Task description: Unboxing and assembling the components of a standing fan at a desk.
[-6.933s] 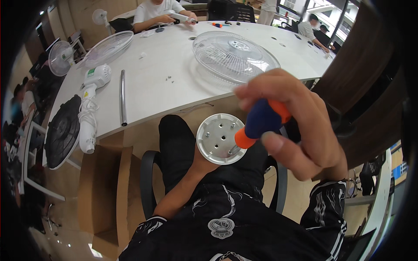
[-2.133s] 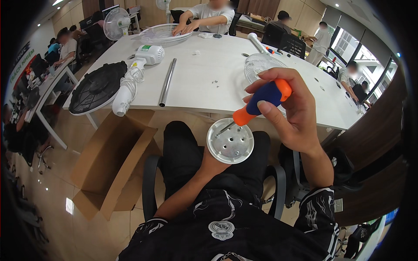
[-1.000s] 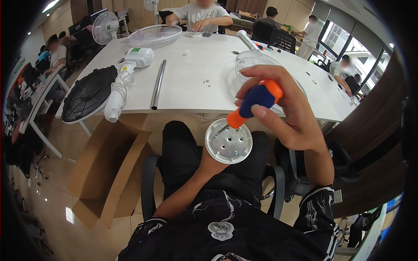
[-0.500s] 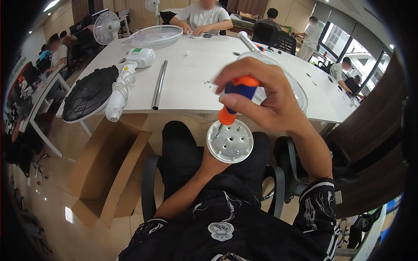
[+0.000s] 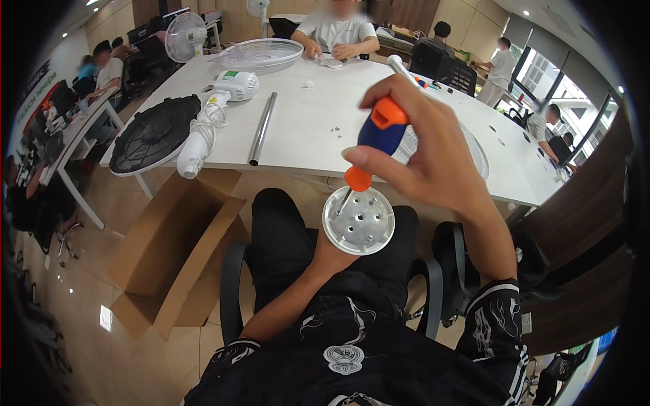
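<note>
Over my lap, my left hand [image 5: 332, 252] holds a round white-rimmed part with a silver metal plate [image 5: 365, 227] from underneath; its fingers are mostly hidden by it. The plate faces up and has several holes. My right hand [image 5: 437, 152] grips an orange and blue screwdriver [image 5: 380, 137] by its handle, with the thumb on the near side and the fingers round the top. The screwdriver stands tilted, its shaft meeting the left part of the plate near the rim. Whether a screw sits under its tip cannot be made out.
On the white table [image 5: 305, 128] lie a metal tube [image 5: 263, 128], a fan motor [image 5: 235, 86], a corded white part [image 5: 196, 145], a black round base [image 5: 154, 135], fan grilles [image 5: 261, 54] and small screws [image 5: 335, 130]. A cardboard box [image 5: 172, 264] stands at left. Across the table sits a person [image 5: 337, 34].
My right-hand fingers have shifted round the screwdriver handle, so more of its orange end shows. The plate stays nearly still, while the table scene has slid slightly rightward in view.
</note>
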Tool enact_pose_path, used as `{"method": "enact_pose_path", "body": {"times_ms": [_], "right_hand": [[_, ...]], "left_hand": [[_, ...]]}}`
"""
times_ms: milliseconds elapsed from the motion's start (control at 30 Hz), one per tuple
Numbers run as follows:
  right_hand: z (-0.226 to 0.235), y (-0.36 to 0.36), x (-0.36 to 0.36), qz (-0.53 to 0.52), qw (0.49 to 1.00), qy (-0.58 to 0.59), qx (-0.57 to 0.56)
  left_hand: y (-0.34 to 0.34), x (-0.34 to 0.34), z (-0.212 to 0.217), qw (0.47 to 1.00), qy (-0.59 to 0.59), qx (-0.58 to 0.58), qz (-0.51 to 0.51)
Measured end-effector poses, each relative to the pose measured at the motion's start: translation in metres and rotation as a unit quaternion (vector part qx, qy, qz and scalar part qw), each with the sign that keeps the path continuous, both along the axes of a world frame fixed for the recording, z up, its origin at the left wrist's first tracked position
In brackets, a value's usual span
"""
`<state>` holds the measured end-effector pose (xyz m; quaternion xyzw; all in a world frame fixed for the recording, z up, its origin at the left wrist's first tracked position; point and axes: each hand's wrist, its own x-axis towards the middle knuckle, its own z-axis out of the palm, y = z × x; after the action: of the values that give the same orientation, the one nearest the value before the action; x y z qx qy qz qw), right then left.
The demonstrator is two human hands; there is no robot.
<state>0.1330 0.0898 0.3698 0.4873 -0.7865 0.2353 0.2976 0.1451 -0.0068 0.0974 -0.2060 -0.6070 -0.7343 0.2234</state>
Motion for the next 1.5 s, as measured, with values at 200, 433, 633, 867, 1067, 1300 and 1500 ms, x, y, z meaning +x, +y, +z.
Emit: {"method": "enact_pose_path", "body": {"times_ms": [200,433,633,867,1067,1300,1500], "right_hand": [[0.002,-0.005,-0.001,0.253,0.967,0.004,-0.039],[-0.012,-0.018,0.003,0.181,0.980,-0.009,-0.083],[-0.008,-0.010,0.008,0.103,0.994,0.032,0.032],[-0.004,-0.016,0.003,0.203,0.979,-0.015,-0.021],[-0.002,-0.008,0.002,0.053,0.998,0.034,0.011],[-0.001,0.003,0.013,-0.044,0.997,-0.019,0.059],[-0.002,0.013,0.003,-0.021,0.999,-0.023,0.019]], "left_hand": [[-0.002,0.000,-0.001,0.999,0.009,-0.008,0.046],[-0.015,0.004,-0.005,0.997,-0.007,-0.001,0.083],[-0.010,0.006,-0.002,0.994,0.007,-0.021,0.103],[-0.006,0.006,0.007,0.997,0.014,-0.009,0.074],[-0.004,0.003,0.013,1.000,0.014,0.027,0.010],[0.005,-0.009,0.007,1.000,0.016,-0.011,-0.002],[0.014,-0.011,0.013,0.994,0.009,0.037,-0.105]]}}
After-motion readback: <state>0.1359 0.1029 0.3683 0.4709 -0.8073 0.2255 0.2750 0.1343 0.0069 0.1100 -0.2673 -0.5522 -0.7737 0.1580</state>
